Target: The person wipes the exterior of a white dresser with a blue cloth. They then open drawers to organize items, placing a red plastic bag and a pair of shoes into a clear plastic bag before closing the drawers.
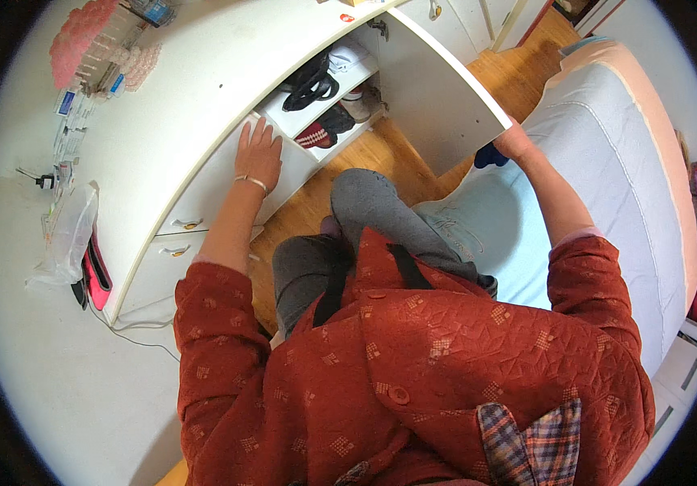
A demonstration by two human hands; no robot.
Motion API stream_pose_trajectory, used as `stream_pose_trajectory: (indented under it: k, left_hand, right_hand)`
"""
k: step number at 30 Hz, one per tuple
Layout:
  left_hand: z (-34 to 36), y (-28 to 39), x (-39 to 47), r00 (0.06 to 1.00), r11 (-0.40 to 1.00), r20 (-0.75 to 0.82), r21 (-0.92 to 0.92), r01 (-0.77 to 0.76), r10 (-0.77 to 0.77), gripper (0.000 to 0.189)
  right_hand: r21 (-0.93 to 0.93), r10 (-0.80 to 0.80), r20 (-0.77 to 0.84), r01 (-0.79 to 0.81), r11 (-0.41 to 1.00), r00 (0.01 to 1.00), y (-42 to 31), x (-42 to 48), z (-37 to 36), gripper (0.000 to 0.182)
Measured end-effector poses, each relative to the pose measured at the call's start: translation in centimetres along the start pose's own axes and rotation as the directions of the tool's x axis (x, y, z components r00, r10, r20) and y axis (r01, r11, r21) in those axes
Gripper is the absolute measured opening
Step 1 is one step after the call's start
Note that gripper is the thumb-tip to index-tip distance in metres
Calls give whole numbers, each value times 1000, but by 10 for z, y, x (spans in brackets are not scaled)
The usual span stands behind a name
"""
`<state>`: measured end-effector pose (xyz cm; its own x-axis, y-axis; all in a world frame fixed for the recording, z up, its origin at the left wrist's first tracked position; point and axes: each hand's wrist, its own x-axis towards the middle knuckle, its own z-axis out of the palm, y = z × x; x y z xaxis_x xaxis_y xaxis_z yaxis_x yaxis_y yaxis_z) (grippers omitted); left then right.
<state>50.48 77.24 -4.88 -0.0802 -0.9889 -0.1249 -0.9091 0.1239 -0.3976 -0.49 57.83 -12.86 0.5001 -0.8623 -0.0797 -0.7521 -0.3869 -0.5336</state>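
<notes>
My left hand [258,155] lies with fingers spread on a closed white cabinet door front [218,182], holding nothing. At the outer edge of the swung-open cabinet door [439,91] is my right hand [511,141], its fingers mostly hidden behind the door. A dark blue cloth [490,156] shows just below that hand; whether the hand holds it, I cannot tell. Inside the cabinet, black straps or footwear [312,91] and a white item [347,56] rest on the upper shelf. Below them are a dark red shoe with white stripes [313,135] and a light shoe [356,108].
The white cabinet top [160,127] carries a pink beaded ornament [84,42], small boxes, a clear plastic bag [72,237] and a pink-and-black item [97,267]. A bed with a pale blue cover [597,182] stands at the right. Cables [142,326] run along the lower left.
</notes>
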Motion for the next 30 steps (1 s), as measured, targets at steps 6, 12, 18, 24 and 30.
stream_pose_trajectory:
  k: [6, 12, 18, 24, 30]
  left_hand:
    - [-17, -7, -47, 944, 932, -305, -363, 7, -126, 50]
    - [-40, -84, -81, 814, 946, -516, -303, 118, -267, 46]
    - [-15, -121, -66, 869, 877, -246, -341, 337, -429, 63]
    - [-7, -114, -69, 861, 881, -266, -326, 343, -433, 66]
    - [-11, -110, -70, 855, 882, -275, -312, 353, -440, 66]
  right_hand:
    - [195, 285, -280, -237, 952, 917, 19, -26, 1, 29]
    - [570, 358, -486, -21, 821, 797, -91, -69, -106, 24]
    - [-263, -162, -322, 77, 962, 933, -149, -42, -77, 46]
    - [-547, -253, -248, 81, 833, 935, -186, 28, -65, 47]
    - [-720, -420, -280, 100, 687, 863, -216, 127, -40, 24]
